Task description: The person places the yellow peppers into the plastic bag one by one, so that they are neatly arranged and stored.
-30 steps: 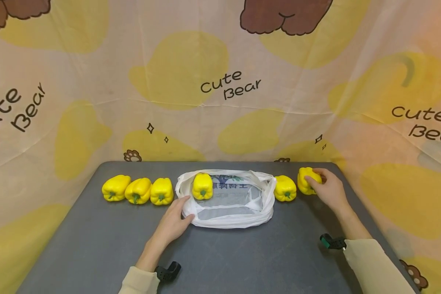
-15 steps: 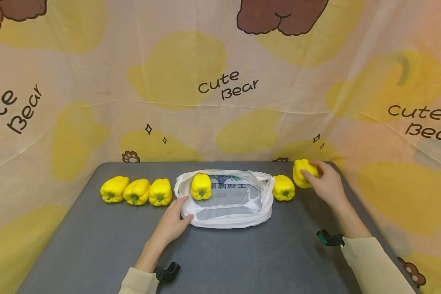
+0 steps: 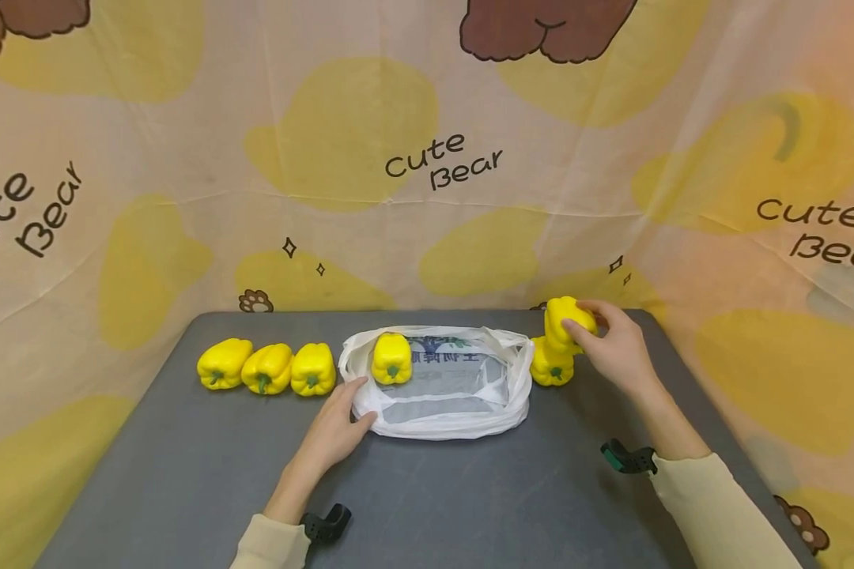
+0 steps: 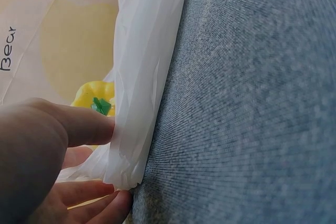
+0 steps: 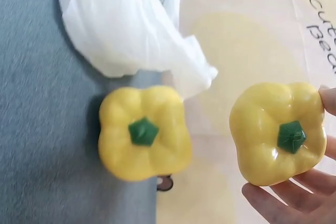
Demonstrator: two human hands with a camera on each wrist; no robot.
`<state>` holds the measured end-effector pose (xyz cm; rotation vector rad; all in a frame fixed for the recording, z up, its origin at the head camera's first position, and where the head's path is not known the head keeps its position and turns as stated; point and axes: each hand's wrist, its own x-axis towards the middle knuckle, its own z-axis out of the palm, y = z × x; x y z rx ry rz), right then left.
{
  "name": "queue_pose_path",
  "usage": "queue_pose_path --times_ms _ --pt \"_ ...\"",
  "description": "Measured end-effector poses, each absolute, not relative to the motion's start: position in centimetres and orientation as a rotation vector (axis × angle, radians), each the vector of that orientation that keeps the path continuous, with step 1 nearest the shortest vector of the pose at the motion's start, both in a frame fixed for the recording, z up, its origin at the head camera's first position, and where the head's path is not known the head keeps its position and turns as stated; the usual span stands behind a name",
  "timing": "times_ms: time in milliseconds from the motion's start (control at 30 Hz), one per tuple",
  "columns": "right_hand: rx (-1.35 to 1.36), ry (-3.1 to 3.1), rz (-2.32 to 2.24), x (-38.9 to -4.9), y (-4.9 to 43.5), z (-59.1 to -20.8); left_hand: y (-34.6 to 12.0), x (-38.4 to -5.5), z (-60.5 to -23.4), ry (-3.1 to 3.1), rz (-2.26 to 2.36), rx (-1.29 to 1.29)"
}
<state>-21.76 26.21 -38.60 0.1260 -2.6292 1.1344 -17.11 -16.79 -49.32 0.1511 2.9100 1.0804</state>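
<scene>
My right hand (image 3: 615,344) holds a yellow bell pepper (image 3: 566,322) between thumb and fingers. In the head view it overlaps another yellow bell pepper (image 3: 552,365) beside the bag's right end. The right wrist view shows the held bell pepper (image 5: 275,135) apart from the other bell pepper (image 5: 144,132), both with green stems towards the camera. My left hand (image 3: 333,427) holds the left end of a white plastic bag (image 3: 441,428), thumb and fingers at its rim. The bag lies spread with its mouth open, and one yellow bell pepper (image 3: 392,359) is inside at its left.
Left of the bag, several yellow bell peppers (image 3: 266,370) stand in a row on the grey table (image 3: 462,506). A patterned cloth backdrop (image 3: 341,158) rises behind the table and along its sides. Dark devices (image 3: 327,523) are strapped at both wrists.
My right hand has lifted the rightmost bell pepper and carried it left, over the pepper beside the bag. My left hand has stayed at the bag's left end.
</scene>
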Motion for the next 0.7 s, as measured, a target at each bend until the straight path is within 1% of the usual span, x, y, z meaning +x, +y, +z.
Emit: queue_pose_path --times_ms 700 --pt "0.247 -2.542 1.306 -21.9 20.9 -38.9 -16.7 -17.3 -49.5 2.905 1.075 0.131"
